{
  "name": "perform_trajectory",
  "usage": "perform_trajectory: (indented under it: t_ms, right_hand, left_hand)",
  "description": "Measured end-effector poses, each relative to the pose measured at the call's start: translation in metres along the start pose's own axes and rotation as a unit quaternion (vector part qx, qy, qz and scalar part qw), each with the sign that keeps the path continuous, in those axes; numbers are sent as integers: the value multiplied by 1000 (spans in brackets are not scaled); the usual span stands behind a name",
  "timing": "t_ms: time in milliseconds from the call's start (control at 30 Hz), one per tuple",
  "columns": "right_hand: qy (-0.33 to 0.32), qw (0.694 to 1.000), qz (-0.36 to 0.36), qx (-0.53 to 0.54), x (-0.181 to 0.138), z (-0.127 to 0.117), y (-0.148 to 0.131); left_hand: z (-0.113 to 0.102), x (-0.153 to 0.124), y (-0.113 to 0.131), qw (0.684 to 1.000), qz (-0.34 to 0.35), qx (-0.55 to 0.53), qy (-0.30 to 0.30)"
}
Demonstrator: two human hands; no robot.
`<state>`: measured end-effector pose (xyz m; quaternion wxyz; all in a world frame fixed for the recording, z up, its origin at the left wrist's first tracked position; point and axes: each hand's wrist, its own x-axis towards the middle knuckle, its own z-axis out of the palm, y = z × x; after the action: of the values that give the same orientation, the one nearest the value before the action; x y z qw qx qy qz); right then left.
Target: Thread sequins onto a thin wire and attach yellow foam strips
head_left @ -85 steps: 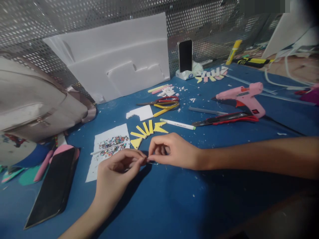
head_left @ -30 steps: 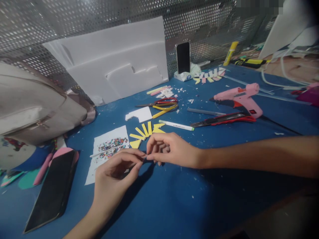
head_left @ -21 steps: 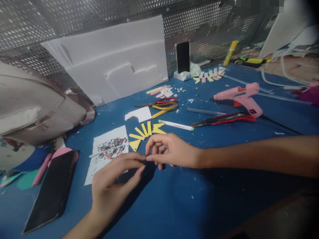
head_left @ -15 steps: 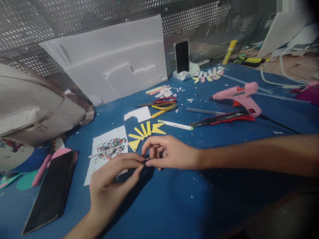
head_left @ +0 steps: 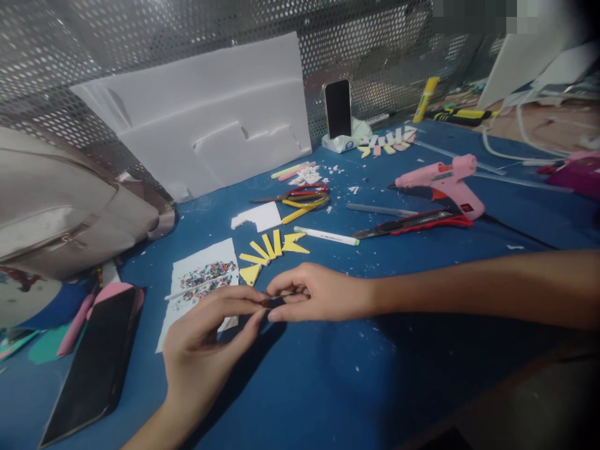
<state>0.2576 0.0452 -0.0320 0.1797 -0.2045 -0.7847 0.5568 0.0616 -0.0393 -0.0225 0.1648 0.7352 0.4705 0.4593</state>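
Observation:
My left hand (head_left: 206,340) and my right hand (head_left: 316,292) meet over the blue table (head_left: 328,375), fingertips pinched together on a small dark piece (head_left: 272,302) that I cannot make out. Both hands are closed in a pinch. Just beyond them lies a fan of yellow foam strips (head_left: 272,249). To the left is a white paper with coloured glitter bits (head_left: 206,278) and a thin white stick across it.
A dark phone (head_left: 91,362) lies at left near pink and green foam shapes. A beige bag (head_left: 65,212), white foam board (head_left: 201,125), scissors (head_left: 300,195), white pen (head_left: 328,236), red cutter (head_left: 412,223), pink glue gun (head_left: 440,184) and an upright phone (head_left: 337,107) sit further back.
Both hands stay pinched together at the same spot; the right hand's fingers have lowered and flattened towards the table. The view has shifted slightly.

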Motion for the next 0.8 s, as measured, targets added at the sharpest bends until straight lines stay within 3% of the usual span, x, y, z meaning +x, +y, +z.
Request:
perform_trajectory:
  t_ms: [200, 600, 800]
  right_hand:
    - [-5, 1000, -2, 28, 1, 3, 5]
    - [39, 995, 1, 91, 0, 5, 3]
    - [45, 993, 3, 112, 1, 6, 3]
  left_hand:
    - [-3, -4, -1, 999, 24, 27, -32]
    - [-2, 1, 0, 997, 40, 70, -20]
    - [-3, 3, 2, 991, 85, 99, -24]
